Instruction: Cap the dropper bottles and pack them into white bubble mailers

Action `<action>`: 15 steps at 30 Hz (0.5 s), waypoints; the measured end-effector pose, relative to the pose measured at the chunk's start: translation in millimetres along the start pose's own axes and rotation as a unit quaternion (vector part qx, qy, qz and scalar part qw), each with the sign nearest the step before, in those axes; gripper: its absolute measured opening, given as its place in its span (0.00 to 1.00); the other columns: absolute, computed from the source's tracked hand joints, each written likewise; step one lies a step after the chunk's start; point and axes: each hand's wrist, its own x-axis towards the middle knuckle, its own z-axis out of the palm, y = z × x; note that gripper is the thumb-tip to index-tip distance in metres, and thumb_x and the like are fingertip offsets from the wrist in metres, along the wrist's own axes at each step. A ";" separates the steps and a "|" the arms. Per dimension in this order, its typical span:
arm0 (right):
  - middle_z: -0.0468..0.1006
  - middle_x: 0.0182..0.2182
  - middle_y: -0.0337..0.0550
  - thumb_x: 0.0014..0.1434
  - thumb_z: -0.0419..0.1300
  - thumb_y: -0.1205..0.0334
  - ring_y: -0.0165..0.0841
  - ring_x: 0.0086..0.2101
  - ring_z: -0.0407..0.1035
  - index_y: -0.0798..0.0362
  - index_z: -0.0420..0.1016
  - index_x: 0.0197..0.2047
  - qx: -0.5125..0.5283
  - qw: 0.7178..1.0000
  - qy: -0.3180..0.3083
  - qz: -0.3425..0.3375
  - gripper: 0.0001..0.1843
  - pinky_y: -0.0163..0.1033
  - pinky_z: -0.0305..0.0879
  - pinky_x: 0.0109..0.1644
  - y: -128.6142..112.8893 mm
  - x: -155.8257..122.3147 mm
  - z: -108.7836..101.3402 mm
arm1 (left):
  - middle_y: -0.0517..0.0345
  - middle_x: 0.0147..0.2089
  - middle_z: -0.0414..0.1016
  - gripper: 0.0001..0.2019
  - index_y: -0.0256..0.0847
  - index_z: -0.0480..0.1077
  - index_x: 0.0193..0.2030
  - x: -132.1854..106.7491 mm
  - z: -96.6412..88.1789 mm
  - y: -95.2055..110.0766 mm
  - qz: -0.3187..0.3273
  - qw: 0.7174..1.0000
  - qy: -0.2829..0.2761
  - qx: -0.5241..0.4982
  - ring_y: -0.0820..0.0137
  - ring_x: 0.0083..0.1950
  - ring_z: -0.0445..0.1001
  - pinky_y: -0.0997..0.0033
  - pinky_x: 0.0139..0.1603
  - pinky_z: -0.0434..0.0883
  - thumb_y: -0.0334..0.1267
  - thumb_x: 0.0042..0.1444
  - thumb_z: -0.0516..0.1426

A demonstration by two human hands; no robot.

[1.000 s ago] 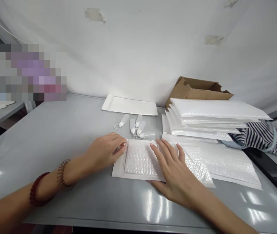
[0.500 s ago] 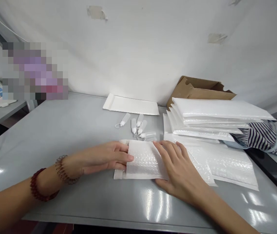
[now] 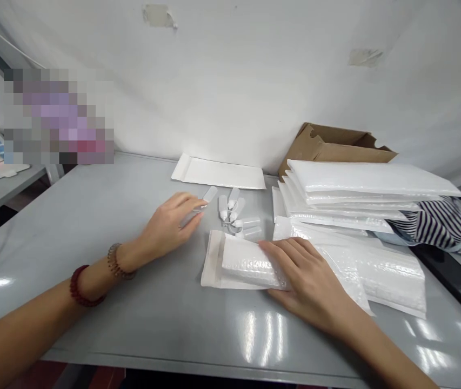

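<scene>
My left hand [image 3: 171, 221] reaches over the table with thumb and forefinger apart, its fingertips at the cap end of a small translucent squeeze bottle [image 3: 211, 193]. Several more such bottles [image 3: 236, 209] with tethered caps lie in a cluster to the right. My right hand [image 3: 305, 275] grips the right part of a white bubble mailer [image 3: 212, 267], thumb at the near edge and fingers over the top. A piece of bubble wrap packing [image 3: 248, 262] lies at the mailer's open end; whether it is inside is hard to make out.
Stacked white bubble mailers [image 3: 360, 175] stand at the right, before a brown cardboard box [image 3: 335, 143]. More mailers [image 3: 392, 270] lie beside my right hand. One flat mailer [image 3: 226, 173] rests by the wall. Striped cloth [image 3: 436, 219] sits at the far right.
My left hand has let go of the mailer's left end and moved up and left to the single bottle. The mailer has shifted slightly right under my right hand.
</scene>
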 end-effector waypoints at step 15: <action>0.76 0.44 0.52 0.50 0.57 0.70 0.44 0.41 0.68 0.60 0.61 0.56 -0.043 0.999 0.007 0.031 0.28 0.48 0.67 0.44 7.1 0.0 2.5 | 0.58 0.35 0.77 0.10 0.42 0.70 0.33 -1.9 -23.2 11.0 0.039 0.994 0.008 0.105 0.68 0.35 0.73 0.70 0.36 0.70 0.43 0.61 0.52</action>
